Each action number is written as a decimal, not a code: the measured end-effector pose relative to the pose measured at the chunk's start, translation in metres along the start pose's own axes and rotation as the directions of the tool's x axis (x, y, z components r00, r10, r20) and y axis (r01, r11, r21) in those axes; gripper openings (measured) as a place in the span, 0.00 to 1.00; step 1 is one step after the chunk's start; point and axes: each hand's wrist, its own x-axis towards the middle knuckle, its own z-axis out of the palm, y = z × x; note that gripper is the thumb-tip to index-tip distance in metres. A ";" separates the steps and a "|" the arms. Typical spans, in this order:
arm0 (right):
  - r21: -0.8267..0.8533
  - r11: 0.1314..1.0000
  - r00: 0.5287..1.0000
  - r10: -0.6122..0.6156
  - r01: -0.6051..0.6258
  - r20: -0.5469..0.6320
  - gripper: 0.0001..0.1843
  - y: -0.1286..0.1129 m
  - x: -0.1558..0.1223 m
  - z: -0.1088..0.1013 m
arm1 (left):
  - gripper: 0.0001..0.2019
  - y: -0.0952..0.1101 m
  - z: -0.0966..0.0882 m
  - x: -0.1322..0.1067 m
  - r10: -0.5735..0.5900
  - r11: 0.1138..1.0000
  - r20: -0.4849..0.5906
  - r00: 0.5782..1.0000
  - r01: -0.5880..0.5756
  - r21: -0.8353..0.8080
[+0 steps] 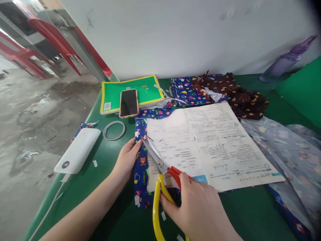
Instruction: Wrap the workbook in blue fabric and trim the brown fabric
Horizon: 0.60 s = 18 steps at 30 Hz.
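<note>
green table (250, 214) by white wall. left hand (126, 157) flat, pressing blue cloth (137, 174) at 9 o'clock of paper (213, 144). right hand (200, 211) curled round scissors (154, 155), mid-cut along paper edge. next snip needs cloth held still.

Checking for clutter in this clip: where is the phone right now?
In the head view, the phone lies face up on the green notebook at the far left of the table, just beyond the tape roll and the left hand.

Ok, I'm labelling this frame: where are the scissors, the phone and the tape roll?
scissors (159, 164): head view, on the pivot between blades and handles.
phone (128, 102): head view, middle of its dark screen.
tape roll (104, 132): head view, on its left rim.
</note>
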 end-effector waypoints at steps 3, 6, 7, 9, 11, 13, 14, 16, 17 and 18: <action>-0.022 0.999 0.998 0.029 -0.030 -0.050 0.17 -0.003 0.004 0.001 | 0.18 -0.001 0.000 0.000 0.007 1.000 0.012 1.000 -0.007 -0.010; -0.015 0.999 0.997 0.047 -0.048 -0.066 0.17 -0.005 0.008 0.002 | 0.17 0.000 0.000 0.000 0.003 1.000 0.014 1.000 -0.003 -0.011; -0.005 0.999 0.997 0.051 -0.052 -0.057 0.17 -0.006 0.009 0.002 | 0.17 0.000 0.001 0.000 0.001 1.000 0.010 1.000 -0.001 -0.008; 0.018 0.998 0.998 0.057 -0.056 -0.030 0.17 -0.008 0.011 0.002 | 0.17 0.001 0.001 0.000 -0.002 1.000 0.007 1.000 0.002 -0.003; 0.033 0.998 0.998 0.063 -0.062 -0.016 0.17 -0.010 0.013 0.002 | 0.17 0.002 0.001 0.000 -0.002 1.000 0.007 1.000 0.002 0.001; 0.034 0.997 0.998 0.068 -0.067 -0.009 0.18 -0.012 0.014 0.002 | 0.17 0.002 0.001 0.000 0.000 1.000 0.009 1.000 0.000 0.005; 0.028 0.997 0.997 0.072 -0.072 -0.005 0.18 -0.013 0.015 0.002 | 0.17 0.002 0.000 0.000 0.000 1.000 0.011 1.000 0.000 0.006; 0.015 0.997 0.997 0.078 -0.078 0.005 0.20 -0.015 0.016 0.002 | 0.18 0.002 0.000 0.000 -0.001 1.000 0.012 1.000 0.001 0.007; 0.012 0.997 0.997 0.080 -0.080 0.010 0.20 -0.016 0.016 0.002 | 0.18 0.001 0.000 0.000 -0.002 1.000 0.013 1.000 0.002 0.005; 0.011 0.996 0.996 0.083 -0.083 0.014 0.21 -0.016 0.017 0.002 | 0.18 0.001 0.001 0.000 -0.001 1.000 0.015 1.000 0.001 0.002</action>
